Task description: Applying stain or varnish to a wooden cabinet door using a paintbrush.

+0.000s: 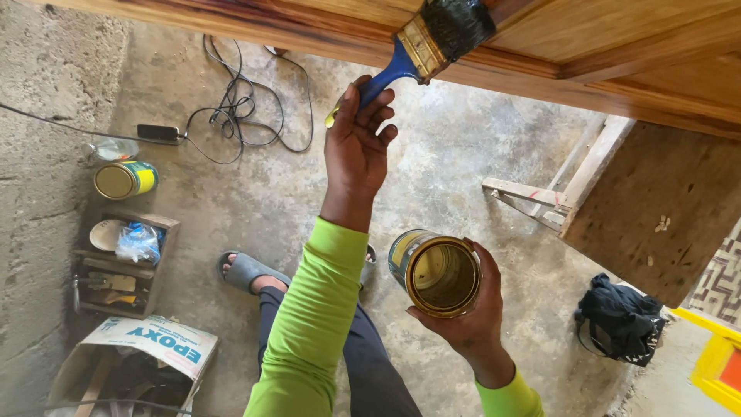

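Your left hand (356, 147) is closed around the blue handle of the brush (421, 48), fingers wrapped low on the grip, bristles pressed against the wood (587, 38) overhead at the far side. The brush looks light and stiff in the handle with soft, wet bristles; holding nearer the metal band would likely steady it. Your right hand (471, 316) cups the open can (436, 272) from beneath, near you and tilted towards you. The can is rigid, probably slick with varnish and apt to spill; grip its wall. Below lies the concrete floor (463, 154).
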